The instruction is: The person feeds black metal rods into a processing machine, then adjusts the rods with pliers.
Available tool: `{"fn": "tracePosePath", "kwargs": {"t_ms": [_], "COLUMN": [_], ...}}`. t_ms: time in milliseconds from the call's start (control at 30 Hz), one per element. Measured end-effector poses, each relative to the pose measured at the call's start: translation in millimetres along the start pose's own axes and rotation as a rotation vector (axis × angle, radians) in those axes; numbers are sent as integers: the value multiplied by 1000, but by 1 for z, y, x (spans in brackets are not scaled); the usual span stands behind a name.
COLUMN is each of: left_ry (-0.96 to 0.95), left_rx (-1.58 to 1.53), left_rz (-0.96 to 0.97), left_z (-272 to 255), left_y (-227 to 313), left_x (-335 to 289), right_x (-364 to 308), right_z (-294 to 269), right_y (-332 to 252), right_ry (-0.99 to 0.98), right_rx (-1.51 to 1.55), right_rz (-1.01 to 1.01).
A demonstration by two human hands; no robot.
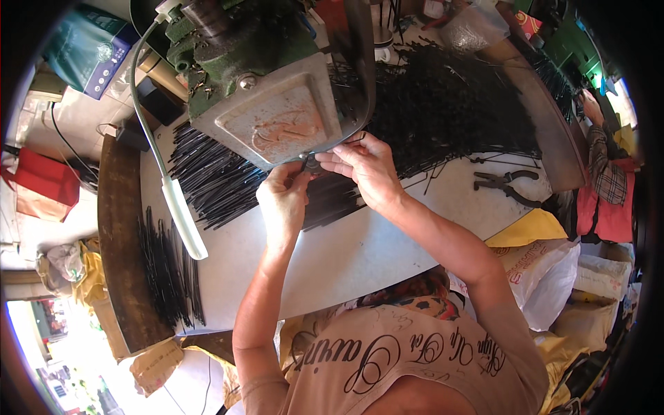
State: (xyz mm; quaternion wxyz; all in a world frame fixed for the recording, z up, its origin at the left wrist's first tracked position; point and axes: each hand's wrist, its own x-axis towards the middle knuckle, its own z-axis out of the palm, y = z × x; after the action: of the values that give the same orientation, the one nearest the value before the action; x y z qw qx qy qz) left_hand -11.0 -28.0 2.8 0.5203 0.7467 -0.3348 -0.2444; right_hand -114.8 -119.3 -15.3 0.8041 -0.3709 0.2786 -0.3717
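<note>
Both hands are raised to the lower front edge of a green machine (228,97) with a grey metal cover (277,117). My left hand (283,197) is closed in a pinch, with a small dark piece showing at its fingertips. Just beside it, my right hand (370,169) pinches a thin black piece (357,140) between thumb and forefinger. Its other fingers reach toward the left hand. What lies between the two hands is small and partly hidden by the fingers. Behind and under them, bundles of thin black rods (214,187) lie on the pale tabletop (360,256).
A tangled heap of black rods (443,104) covers the far right. Black-handled pliers (508,187) lie at the right. A gooseneck lamp (184,218) hangs at left above more rods (169,277). A raised wooden rim (117,242) edges the table. Another person's sleeve (606,166) shows far right.
</note>
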Motion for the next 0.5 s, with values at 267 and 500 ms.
{"fn": "tracePosePath", "kwargs": {"t_ms": [267,500], "left_ry": [9,0], "left_rx": [37,49], "left_rz": [53,64], "left_z": [-2,-2], "left_y": [-4,-1], "left_x": [5,5], "right_x": [1,1], "right_z": [4,2], "right_y": [3,3], "right_ry": [19,26], "right_rx": [43,47], "right_rz": [-31,-31]}}
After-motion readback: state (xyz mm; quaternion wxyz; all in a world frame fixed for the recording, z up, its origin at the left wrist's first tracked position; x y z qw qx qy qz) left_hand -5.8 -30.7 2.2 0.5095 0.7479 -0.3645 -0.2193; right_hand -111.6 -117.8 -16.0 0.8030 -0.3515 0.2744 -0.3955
